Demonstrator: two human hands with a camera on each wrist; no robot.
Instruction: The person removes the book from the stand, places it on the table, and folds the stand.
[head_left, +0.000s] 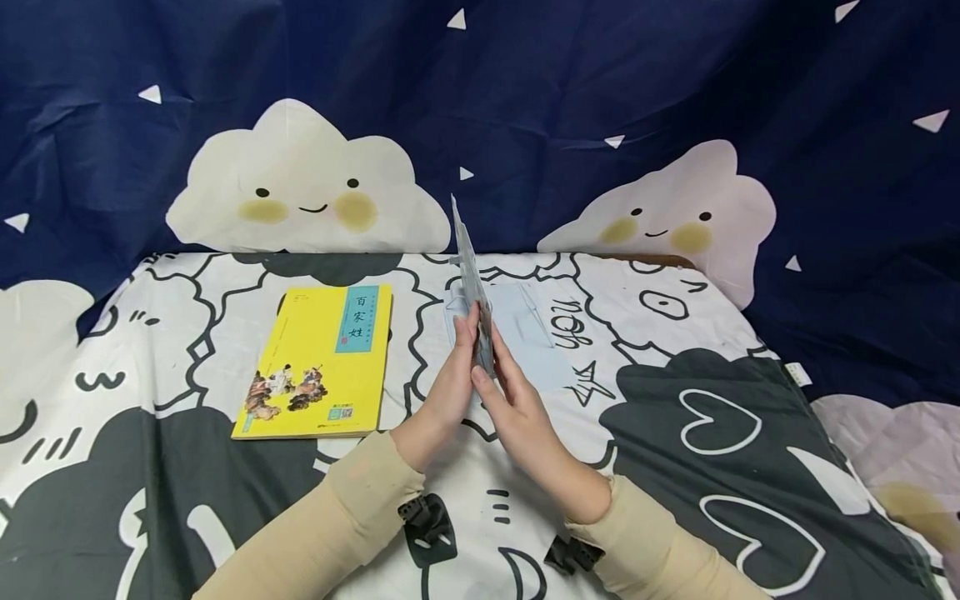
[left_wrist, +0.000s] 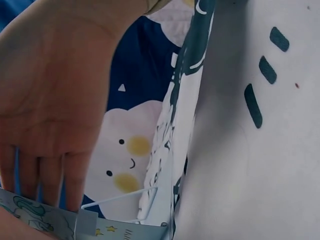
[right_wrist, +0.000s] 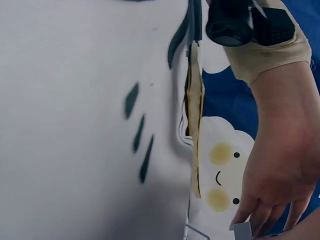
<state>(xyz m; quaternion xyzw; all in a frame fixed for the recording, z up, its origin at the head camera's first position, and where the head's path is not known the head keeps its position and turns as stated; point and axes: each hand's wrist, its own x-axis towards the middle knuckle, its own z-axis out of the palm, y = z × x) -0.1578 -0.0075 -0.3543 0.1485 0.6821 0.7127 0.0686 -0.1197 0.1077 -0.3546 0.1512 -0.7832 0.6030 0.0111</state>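
Both hands hold a thin, flat light-blue item (head_left: 469, 267) upright, edge-on in the head view. In the left wrist view this item (left_wrist: 107, 222) shows a unicorn print, yellow stars and a pale tab; its exact kind I cannot tell. On its left side lie the fairly straight fingers of my left hand (head_left: 442, 387), with skin in front of its edge in the left wrist view. My right hand (head_left: 528, 412) keeps its thumb at the near edge and its fingers along the right side. Beneath, to the right, lies a pale blue flat thing (head_left: 525, 337) with line drawings.
A yellow book (head_left: 311, 367) with a blue title label lies left of the hands. The table is covered by a black-and-white cartoon cloth (head_left: 660, 417). Behind it hangs a dark blue curtain (head_left: 525, 83) with clouds and small white triangles.
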